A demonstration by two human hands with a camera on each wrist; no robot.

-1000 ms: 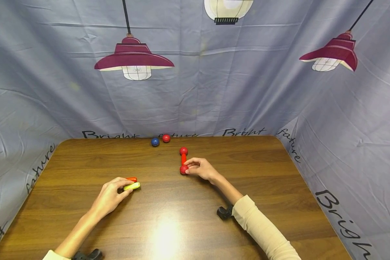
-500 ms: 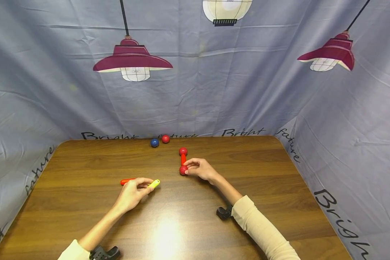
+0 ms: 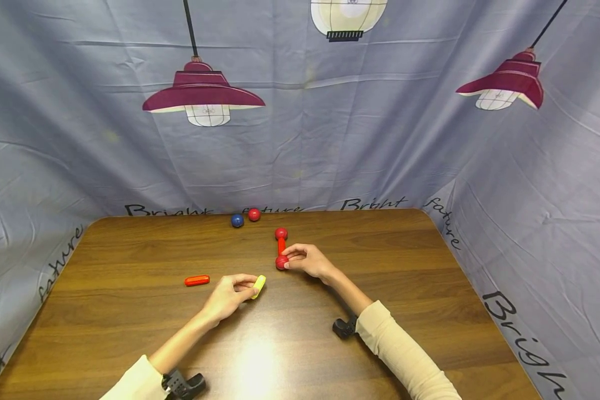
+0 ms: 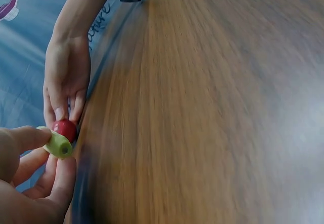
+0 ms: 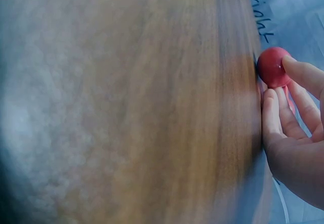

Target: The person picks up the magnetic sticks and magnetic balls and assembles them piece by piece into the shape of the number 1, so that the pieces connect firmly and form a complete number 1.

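Observation:
My left hand pinches a short yellow-green rod between thumb and fingers, left of the middle of the table. The left wrist view shows a small hole in the end of this rod. With thumb and fingers my right hand holds the near red ball of a dumbbell-shaped piece. Its red rod runs away from me to a second red ball. In the right wrist view the thumb lies on the held ball.
An orange-red rod lies on the wooden table, left of my left hand. A blue ball and a loose red ball sit at the back edge. A printed curtain hangs behind.
My left hand has carried the yellow-green rod to the right, away from the orange-red rod, which now shows in full. The right hand keeps its hold on the red ball.

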